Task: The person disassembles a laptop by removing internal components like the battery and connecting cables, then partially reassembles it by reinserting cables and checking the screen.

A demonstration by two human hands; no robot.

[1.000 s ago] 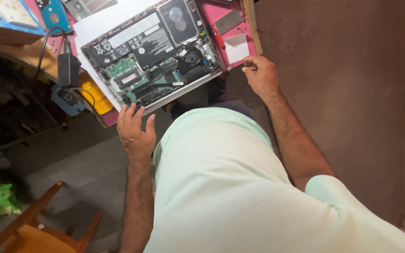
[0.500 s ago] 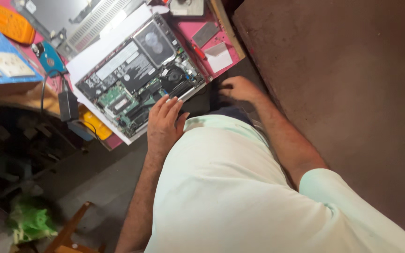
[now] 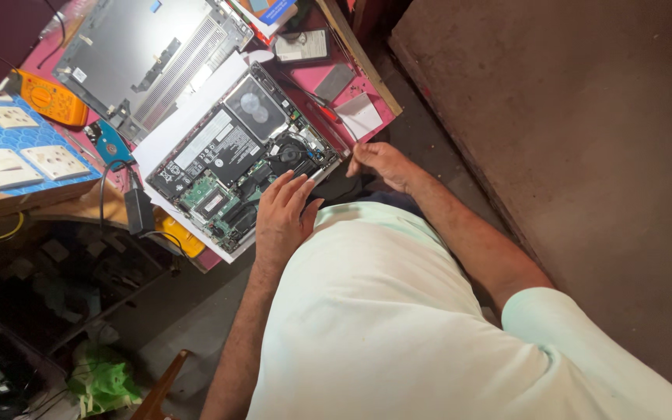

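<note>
An opened laptop (image 3: 231, 159) lies bottom-up on a white sheet, its battery, fan and circuit boards bare. My left hand (image 3: 283, 218) rests flat on its near edge, fingers apart and pointing at the fan, holding nothing. My right hand (image 3: 383, 163) sits at the laptop's near right corner by the edge of the pink table (image 3: 314, 78), fingers bent; whether they pinch anything is hidden. My pale green shirt fills the lower frame.
The removed grey bottom cover (image 3: 141, 54) lies behind the laptop. An orange multimeter (image 3: 52, 101), a blue board with white sockets (image 3: 17, 148) and a black power adapter (image 3: 140, 210) sit left. A black drive (image 3: 302, 47) and small grey plates (image 3: 334, 82) lie at the back right. A wooden chair (image 3: 161, 385) stands below.
My left hand has risen from below the table edge onto the laptop's near edge. My right hand has slid from the pink tray to the laptop's corner. The view has shifted.
</note>
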